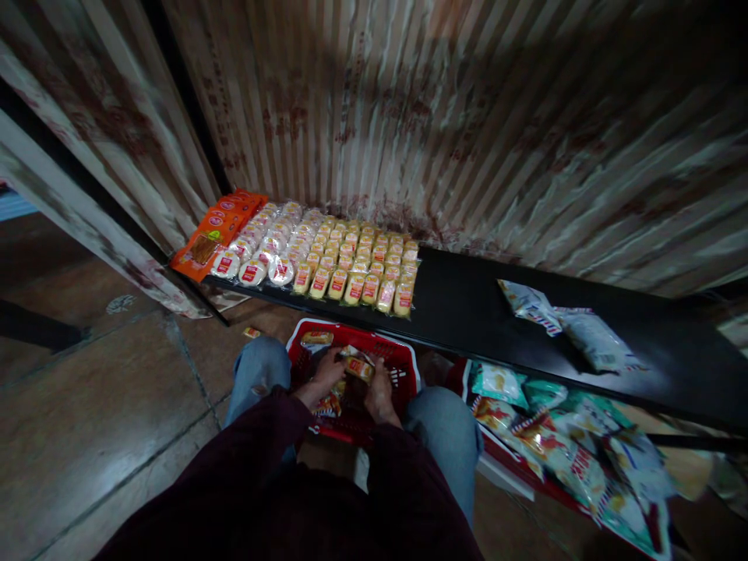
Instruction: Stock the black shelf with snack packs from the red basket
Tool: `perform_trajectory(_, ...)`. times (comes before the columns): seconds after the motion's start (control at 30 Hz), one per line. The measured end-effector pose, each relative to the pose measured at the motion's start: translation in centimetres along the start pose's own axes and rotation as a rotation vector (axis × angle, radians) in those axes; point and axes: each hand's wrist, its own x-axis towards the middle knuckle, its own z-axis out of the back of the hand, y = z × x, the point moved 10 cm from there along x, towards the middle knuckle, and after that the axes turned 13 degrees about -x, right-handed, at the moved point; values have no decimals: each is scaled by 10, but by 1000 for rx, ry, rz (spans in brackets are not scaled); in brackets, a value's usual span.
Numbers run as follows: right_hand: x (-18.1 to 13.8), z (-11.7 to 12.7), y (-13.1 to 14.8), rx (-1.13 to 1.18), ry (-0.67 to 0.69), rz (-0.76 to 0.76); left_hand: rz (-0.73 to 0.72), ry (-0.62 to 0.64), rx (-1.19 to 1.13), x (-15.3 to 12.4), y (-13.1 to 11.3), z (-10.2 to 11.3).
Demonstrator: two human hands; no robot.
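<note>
Between my knees stands a red plastic basket (411, 352) with a white rim. Over it, my left hand (328, 372) and my right hand (379, 392) grip a yellow and red snack packet (358, 367) from its two ends. Another yellow packet (317, 338) lies at the basket's far left. More orange and red packets (329, 403) lie below my left wrist, partly hidden by it. Beyond the basket, rows of yellow wrapped cakes (354, 288) stand on a low black shelf (461, 292), beside round white wrapped cakes (252, 271).
Orange packages (219, 234) lie at the shelf's left end, and two silvery bags (593, 336) on its right part. A second red basket (658, 520) full of snack bags sits at lower right. A small packet (252, 333) is on the tiled floor. A striped curtain (374, 117) hangs behind.
</note>
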Motion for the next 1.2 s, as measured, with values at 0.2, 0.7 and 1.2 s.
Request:
perform_trajectory(0.2, -6, 0, -12, 126, 18, -148, 54, 55, -123, -14, 8, 6)
perform_trajectory(0.7, -51, 7, -19, -35, 175, -66, 291, 96, -493, -68, 57, 13)
perform_trajectory(1.2, -46, 4, -31, -68, 221, -36, 302, 190, -442, -78, 49, 0)
